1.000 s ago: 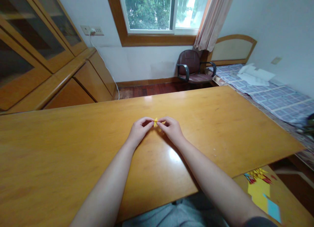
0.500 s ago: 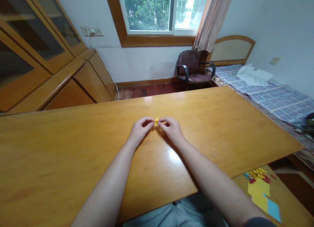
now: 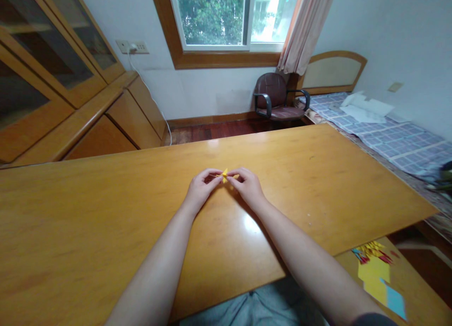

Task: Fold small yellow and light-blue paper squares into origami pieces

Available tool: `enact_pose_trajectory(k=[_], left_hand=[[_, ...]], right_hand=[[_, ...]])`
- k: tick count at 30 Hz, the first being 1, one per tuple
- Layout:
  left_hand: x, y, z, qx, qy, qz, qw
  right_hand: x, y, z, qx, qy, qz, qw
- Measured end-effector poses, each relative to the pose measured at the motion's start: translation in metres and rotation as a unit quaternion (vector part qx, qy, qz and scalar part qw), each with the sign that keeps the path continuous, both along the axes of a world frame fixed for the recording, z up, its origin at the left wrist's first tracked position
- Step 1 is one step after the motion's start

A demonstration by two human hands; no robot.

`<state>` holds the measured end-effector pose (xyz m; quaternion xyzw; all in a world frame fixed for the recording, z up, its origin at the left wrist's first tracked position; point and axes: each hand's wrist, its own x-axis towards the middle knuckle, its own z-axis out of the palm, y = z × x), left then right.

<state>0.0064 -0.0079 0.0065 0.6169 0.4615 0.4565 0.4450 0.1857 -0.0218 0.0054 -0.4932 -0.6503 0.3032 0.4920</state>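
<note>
A small folded piece of yellow paper [image 3: 225, 175] is pinched between both hands just above the middle of the wooden table [image 3: 106, 213]. My left hand [image 3: 200, 188] grips its left side with curled fingers. My right hand [image 3: 247, 186] grips its right side the same way. Most of the paper is hidden by the fingertips.
A lower surface at the bottom right holds yellow and blue paper sheets [image 3: 377, 281] and a pile of small coloured folded pieces [image 3: 370, 251]. Beyond the table stand a dark office chair [image 3: 273, 98], wooden cabinets [image 3: 70, 81] at left and a bed [image 3: 388, 133] at right.
The hands stay in the same place; the fingers shift slightly on the yellow paper.
</note>
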Motion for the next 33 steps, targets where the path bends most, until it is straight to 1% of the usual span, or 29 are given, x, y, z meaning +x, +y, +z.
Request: enact_pose_trajectory(k=[7, 12, 15, 19, 22, 28, 33], left_hand=[[-0.0014, 0.0012, -0.0021, -0.001, -0.009, 0.005, 1.0], [-0.001, 0.0016, -0.0016, -0.011, -0.022, 0.017, 1.0], [-0.0011, 0.0015, -0.0005, -0.014, -0.034, 0.021, 0.999], [-0.0014, 0.0018, -0.0004, -0.011, -0.036, 0.026, 0.999], [-0.0016, 0.002, -0.0017, -0.011, -0.04, 0.023, 0.999], [-0.0006, 0.0018, -0.0052, -0.013, -0.055, 0.011, 0.998], [0.0015, 0.0037, -0.0097, -0.036, -0.081, 0.016, 0.996]], right_hand=[[0.0003, -0.0003, -0.0002, 0.018, -0.007, 0.012, 1.0], [0.0002, -0.001, 0.0016, 0.01, 0.002, 0.017, 1.0], [0.0009, -0.0006, -0.0003, -0.008, 0.024, 0.005, 1.0], [0.0017, 0.0009, -0.004, -0.053, 0.071, -0.004, 0.996], [0.0017, 0.0016, -0.005, -0.066, 0.106, -0.004, 0.992], [0.0022, 0.0012, -0.0044, -0.056, 0.104, -0.004, 0.993], [0.002, 0.0017, -0.0028, -0.04, 0.086, -0.015, 0.995]])
